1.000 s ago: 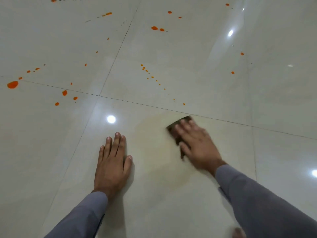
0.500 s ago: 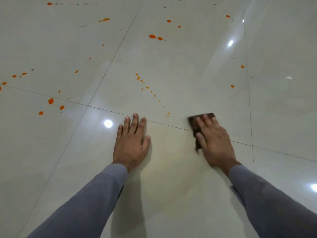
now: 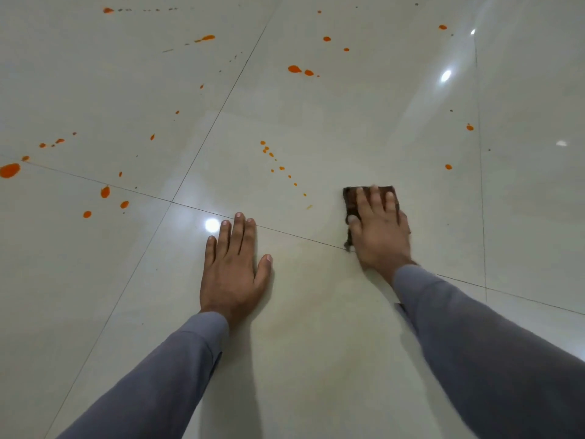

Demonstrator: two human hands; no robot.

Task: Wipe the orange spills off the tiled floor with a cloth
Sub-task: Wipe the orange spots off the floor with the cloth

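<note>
A dark brown cloth (image 3: 350, 198) lies flat on the glossy cream tiled floor (image 3: 316, 312). My right hand (image 3: 378, 231) presses on it with straight fingers, covering most of it. My left hand (image 3: 234, 264) rests flat on the floor, palm down, fingers straight, its fingertips at a tile joint. A trail of small orange drops (image 3: 272, 155) runs diagonally just left of the cloth. Bigger orange spots lie at the far left (image 3: 9, 170), at the left (image 3: 105, 192) and further ahead (image 3: 294, 69).
More orange specks sit to the right of the cloth (image 3: 448, 167) and further away (image 3: 469, 127). Dark tile joints cross the floor. Ceiling lights reflect as bright spots (image 3: 211, 224). The tile under my arms shows a faint yellowish smear.
My right hand has slid the cloth forward and to the right, across the tile joint. My left hand has moved forward up to the joint. The view has shifted forward.
</note>
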